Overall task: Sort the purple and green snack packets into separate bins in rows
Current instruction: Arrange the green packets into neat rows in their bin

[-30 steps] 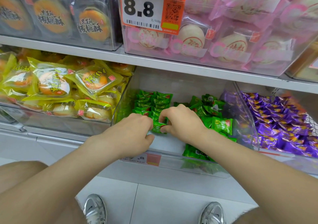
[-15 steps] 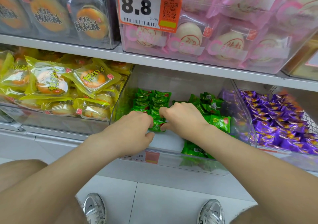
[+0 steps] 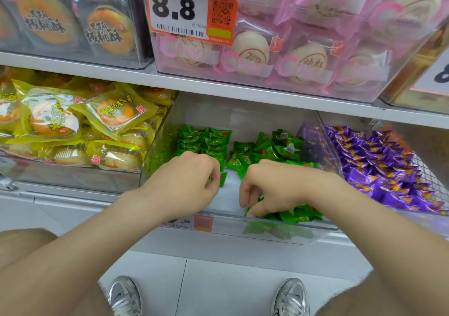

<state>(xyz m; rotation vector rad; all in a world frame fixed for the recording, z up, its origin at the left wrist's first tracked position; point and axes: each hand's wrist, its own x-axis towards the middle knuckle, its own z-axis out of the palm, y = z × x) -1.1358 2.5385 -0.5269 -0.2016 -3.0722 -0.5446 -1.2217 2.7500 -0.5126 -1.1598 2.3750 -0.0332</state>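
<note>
A clear middle bin (image 3: 160, 143) holds green snack packets: two neat rows (image 3: 206, 140) at its back left and a loose pile (image 3: 272, 149) on the right. My left hand (image 3: 187, 184) pinches a green packet (image 3: 222, 178) at the near end of the rows. My right hand (image 3: 269, 189) reaches down with curled fingers into the loose green packets (image 3: 296, 215) at the bin's front right, touching one. The bin to the right (image 3: 323, 131) is filled with purple packets (image 3: 379, 167) lying in rows.
Yellow pastry packs (image 3: 73, 126) fill the bin on the left. The shelf above carries dark and pink pastry bins and an 8.8 price tag (image 3: 184, 7). A small price label (image 3: 194, 222) sits on the bin's front. My shoes (image 3: 126, 296) stand on the tiled floor.
My right hand let go of the packet both hands held and moved right and down to the front pile. My left hand stays at the row's end with the packet.
</note>
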